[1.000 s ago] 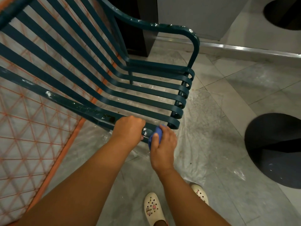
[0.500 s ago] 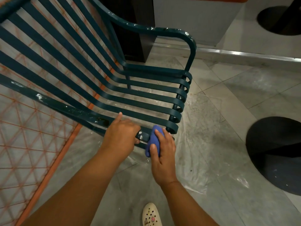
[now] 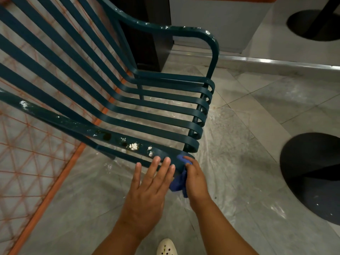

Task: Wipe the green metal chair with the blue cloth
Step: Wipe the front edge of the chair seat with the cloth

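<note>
**Inspector:** Start with the fingers. Right hand (image 3: 196, 181)?

**Assistant:** Its fingers are curled and clamped on the blue cloth (image 3: 179, 182), low centre of the frame. The fingertips press a fold of cloth onto the front end of the near armrest (image 3: 114, 138); the rest of the cloth hangs bunched under the palm.

**Inspector:** Left hand (image 3: 149, 190)?

**Assistant:** Fingers straight and slightly apart, holding nothing. The middle fingertips lie against the lower edge of that armrest, just left of the cloth. I cannot tell whether they press or merely touch.

**Inspector:** The chair?

**Assistant:** The green metal chair (image 3: 156, 111) fills the upper left and centre of the frame, slatted seat and back. White flecks (image 3: 134, 146) sit on the near armrest, left of the left hand's fingertips; smaller flecks mark the far armrest (image 3: 184, 31) at top centre.

**Inspector:** Surroundings?

**Assistant:** Orange mesh (image 3: 27, 162) at left behind the slats, clear plastic sheeting (image 3: 230, 162) over the tiled floor, two dark round bases at right (image 3: 312, 181), one pale clog (image 3: 166, 247) at the bottom edge.
</note>
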{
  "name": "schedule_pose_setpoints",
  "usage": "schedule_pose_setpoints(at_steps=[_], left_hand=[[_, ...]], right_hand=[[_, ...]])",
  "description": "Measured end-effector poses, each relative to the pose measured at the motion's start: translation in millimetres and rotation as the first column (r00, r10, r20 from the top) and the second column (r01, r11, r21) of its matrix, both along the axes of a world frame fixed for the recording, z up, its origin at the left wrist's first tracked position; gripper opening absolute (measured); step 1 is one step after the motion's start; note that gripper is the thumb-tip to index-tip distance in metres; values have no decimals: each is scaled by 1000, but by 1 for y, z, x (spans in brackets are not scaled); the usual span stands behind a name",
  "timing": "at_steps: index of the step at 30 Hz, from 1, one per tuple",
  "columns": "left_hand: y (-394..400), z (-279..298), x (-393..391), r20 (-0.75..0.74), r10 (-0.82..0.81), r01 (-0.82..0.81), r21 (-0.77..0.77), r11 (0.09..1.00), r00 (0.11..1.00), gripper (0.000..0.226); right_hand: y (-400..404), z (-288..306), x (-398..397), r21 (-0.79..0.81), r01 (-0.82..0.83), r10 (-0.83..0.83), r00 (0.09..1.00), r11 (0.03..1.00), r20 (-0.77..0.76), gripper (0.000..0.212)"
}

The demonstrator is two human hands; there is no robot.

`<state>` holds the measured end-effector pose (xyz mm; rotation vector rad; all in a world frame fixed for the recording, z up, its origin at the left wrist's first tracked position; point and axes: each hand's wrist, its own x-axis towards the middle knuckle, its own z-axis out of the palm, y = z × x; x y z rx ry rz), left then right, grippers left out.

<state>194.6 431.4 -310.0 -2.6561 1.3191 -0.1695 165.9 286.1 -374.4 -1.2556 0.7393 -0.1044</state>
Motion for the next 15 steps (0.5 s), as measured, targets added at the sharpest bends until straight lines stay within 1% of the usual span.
schedule_pose_setpoints(at_steps=[2,4,5,6,8,10,11,12,13,15], left_hand=[[3,-2,2,7,-18,18,-1,1000,1000,66],[6,-4,5,13,-46,47,-31,998,999,67],[7,-5,6,18,-58,59,-47,997,998,67],[7,-6,7,24,-69,71,-60,996,997,68],[8,-6,9,39,-84,87,-78,993,996,70],[9,-6,11,53,-84,88,-87,992,995,73],[9,-5,11,59,-81,86,-91,992,995,72],[9,-5,11,65,-79,85,-98,992,995,72],[9,-6,11,72,-80,87,-108,990,994,72],[8,-8,10,86,-77,88,-131,988,993,75]], right_hand=[[-11,7,4,-41,-58,61,993,997,100,30],[-17,8,3,-30,-117,121,976,993,182,33],[-19,2,3,10,-151,147,976,988,163,34],[-21,-8,5,76,-163,154,982,984,109,33],[-26,-30,14,153,-167,183,978,974,-100,30],[-31,-43,24,196,-225,272,926,954,-262,34],[-33,-46,27,208,-250,305,905,946,-298,36],[-33,-46,27,213,-260,317,899,942,-303,36],[-32,-46,23,212,-235,289,915,949,-281,34],[-26,-52,9,241,-102,150,970,965,-189,30]])
